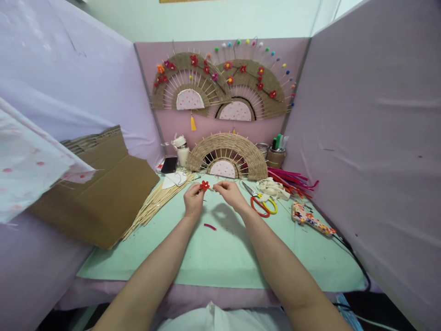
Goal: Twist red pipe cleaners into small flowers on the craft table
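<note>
Between the fingertips of my left hand (194,200) is a small red flower (204,185) with a pale centre, seemingly bent from fuzzy pipe cleaner. My right hand (230,192) is closed in a pinch just right of the flower; a tiny pale bit shows at its fingertips, too small to name. Both hands are raised over the mint-green tabletop (220,262). On the cloth below them lies a short dark-pink piece of pipe cleaner (210,226). Behind the hands stands a twine-wrapped fan (223,142) with a pink-dotted half-circle at its base.
Scissors (262,207) and a patterned glue gun (312,219) with its cord lie at right, near pink pipe cleaners (292,177). Thin sticks (151,207) and a big cardboard sheet (99,193) fill the left. Decorated fans (241,73) hang behind; a white bottle (182,151) stands below.
</note>
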{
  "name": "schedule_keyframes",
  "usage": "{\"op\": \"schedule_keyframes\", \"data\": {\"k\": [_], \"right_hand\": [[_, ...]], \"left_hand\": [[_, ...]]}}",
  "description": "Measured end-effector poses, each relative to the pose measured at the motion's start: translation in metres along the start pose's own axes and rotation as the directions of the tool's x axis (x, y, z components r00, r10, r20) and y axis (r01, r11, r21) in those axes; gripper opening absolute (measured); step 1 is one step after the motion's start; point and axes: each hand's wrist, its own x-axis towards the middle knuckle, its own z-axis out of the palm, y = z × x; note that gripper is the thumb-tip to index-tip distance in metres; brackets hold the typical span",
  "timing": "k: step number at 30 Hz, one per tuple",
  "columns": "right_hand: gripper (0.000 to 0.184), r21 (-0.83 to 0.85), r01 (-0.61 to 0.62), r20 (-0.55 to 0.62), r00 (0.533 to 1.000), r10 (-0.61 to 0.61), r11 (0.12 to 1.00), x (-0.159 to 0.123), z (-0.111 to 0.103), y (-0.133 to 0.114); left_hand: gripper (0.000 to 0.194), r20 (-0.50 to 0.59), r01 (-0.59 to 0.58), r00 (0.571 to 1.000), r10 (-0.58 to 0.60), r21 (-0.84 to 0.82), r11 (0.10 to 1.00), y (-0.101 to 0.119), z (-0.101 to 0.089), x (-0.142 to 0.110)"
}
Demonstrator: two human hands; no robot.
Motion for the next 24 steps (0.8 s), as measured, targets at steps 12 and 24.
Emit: {"op": "schedule_keyframes", "data": {"k": [12,24], "right_hand": [[0.028,0.095,-0.058,-0.035,0.998,0.061,0.994,-0.001,0.011,0.007],[0.029,0.041,-0.153,-0.03,0.988,0.154,0.987,0.005,-0.005,0.009]], "left_hand": [[0.012,0.148,-0.035,0.989,0.023,0.081,0.996,0.0,0.003,-0.004],[0.012,0.171,0.087,0.983,-0.071,-0.086,0.993,0.0,0.004,-0.004]]}}
